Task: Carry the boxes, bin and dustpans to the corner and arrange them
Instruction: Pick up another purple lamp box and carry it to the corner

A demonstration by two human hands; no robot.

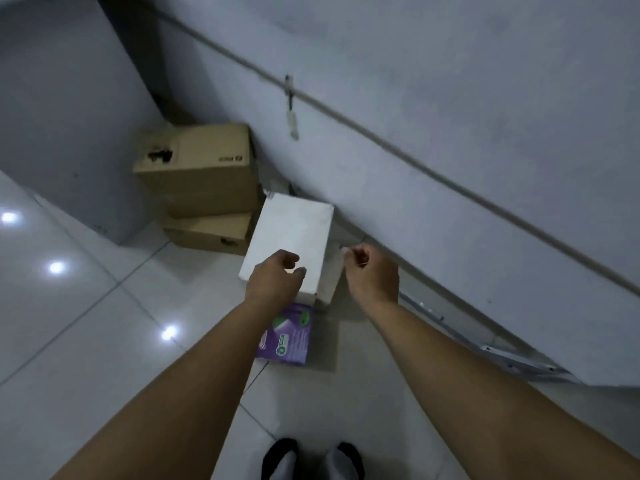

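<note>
Standing on the tiled floor (86,306) at the foot of the wall (450,133), the white box (294,230) has its long axis running away from the person, toward the corner. Two brown cardboard boxes (197,168) are stacked just beyond it on the left, touching or nearly so. A purple packet (287,337) lies at its near end, partly under the left forearm.

Left hand (273,278) hovers over the box's near edge, fingers loosely curled, holding nothing; contact cannot be told. Right hand (372,271) is off the box's right side, between box and wall, fingers curled, empty.

Judgement: left hand is nearer; a grip would take the near end, hands on either long side.
</note>
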